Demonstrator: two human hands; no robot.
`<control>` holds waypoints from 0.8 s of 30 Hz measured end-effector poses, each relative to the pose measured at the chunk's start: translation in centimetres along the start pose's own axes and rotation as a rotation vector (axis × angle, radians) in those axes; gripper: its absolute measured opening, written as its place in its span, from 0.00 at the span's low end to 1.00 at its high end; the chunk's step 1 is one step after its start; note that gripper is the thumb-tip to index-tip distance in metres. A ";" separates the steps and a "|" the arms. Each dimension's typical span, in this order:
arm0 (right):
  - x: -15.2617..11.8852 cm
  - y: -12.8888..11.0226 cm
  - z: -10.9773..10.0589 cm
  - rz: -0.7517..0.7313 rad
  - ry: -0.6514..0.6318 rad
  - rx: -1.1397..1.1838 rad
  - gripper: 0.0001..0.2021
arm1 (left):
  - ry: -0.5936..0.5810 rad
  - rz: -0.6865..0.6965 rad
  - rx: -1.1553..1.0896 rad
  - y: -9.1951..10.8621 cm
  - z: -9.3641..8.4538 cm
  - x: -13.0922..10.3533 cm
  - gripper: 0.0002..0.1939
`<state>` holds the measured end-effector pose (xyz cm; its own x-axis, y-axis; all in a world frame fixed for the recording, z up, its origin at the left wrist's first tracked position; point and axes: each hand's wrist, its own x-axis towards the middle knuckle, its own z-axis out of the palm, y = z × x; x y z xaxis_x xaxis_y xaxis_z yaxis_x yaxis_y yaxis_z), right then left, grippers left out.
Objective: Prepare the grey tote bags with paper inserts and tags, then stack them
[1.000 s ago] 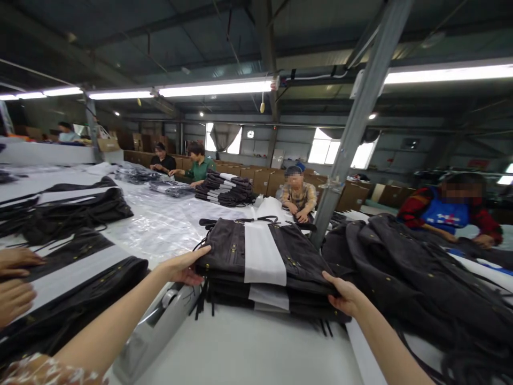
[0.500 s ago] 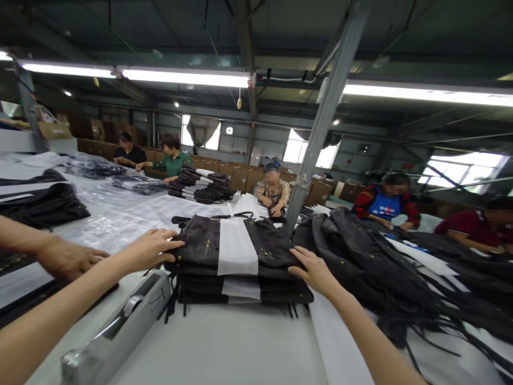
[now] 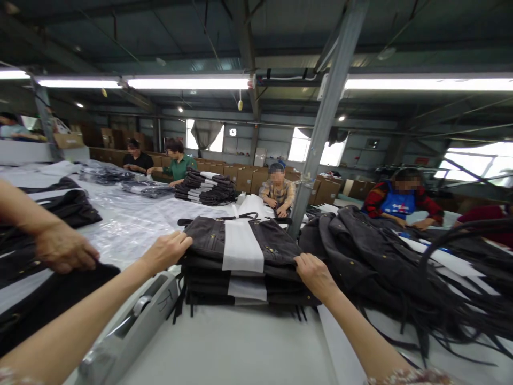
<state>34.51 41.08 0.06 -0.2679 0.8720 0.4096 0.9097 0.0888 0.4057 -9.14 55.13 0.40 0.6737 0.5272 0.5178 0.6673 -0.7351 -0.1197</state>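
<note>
Tabletop (image 3: pixel 248 347) in pale white runs under everything near, with a clear plastic sheet (image 3: pixel 124 227) spread over its far left part. Metal beams cross the dark ceiling, long tube lights (image 3: pixel 188 84) hang in a row, and a slanted steel post (image 3: pixel 326 117) rises behind the work. Cardboard boxes (image 3: pixel 248 179) line the back below bright windows (image 3: pixel 298 144), and several people sit or stand around the tables.

Front and centre lies a stack of dark garments (image 3: pixel 208 278), each visible layer banded with white paper (image 3: pixel 242 251). A grey tape dispenser (image 3: pixel 140 321) stands just beside it on the left, and a loose heap of dark clothes (image 3: pixel 360 256) on the right. The left hand (image 3: pixel 168 251) grips the left edge of the top garment (image 3: pixel 204 235) with curled fingers; the right hand (image 3: pixel 315 272) grips its right edge likewise.

Half a second ago both hands lay with fingers spread at those edges; now they have closed. The stack has stayed beside the dispenser. At left, a co-worker's hand (image 3: pixel 66 246) now lifts a dark cloth (image 3: pixel 84 283), and black straps (image 3: pixel 444 240) have risen at far right.
</note>
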 end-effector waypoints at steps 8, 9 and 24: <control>-1.6 -0.3 2.2 -0.035 0.141 0.015 0.12 | 0.149 -0.227 -0.142 0.5 2.1 -2.1 0.07; -1.2 -0.8 1.3 -0.008 0.140 0.041 0.12 | 0.170 -0.251 -0.175 0.4 1.6 -1.9 0.06; 16.6 -21.5 -6.1 -0.140 -0.030 0.385 0.13 | 0.303 -1.094 -0.762 2.9 3.4 -1.9 0.48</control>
<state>8.56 50.74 3.14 -0.3931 0.8518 0.3463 0.9190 0.3760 0.1182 -7.39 53.40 -3.83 -0.2413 0.9448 0.2215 0.4046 -0.1095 0.9079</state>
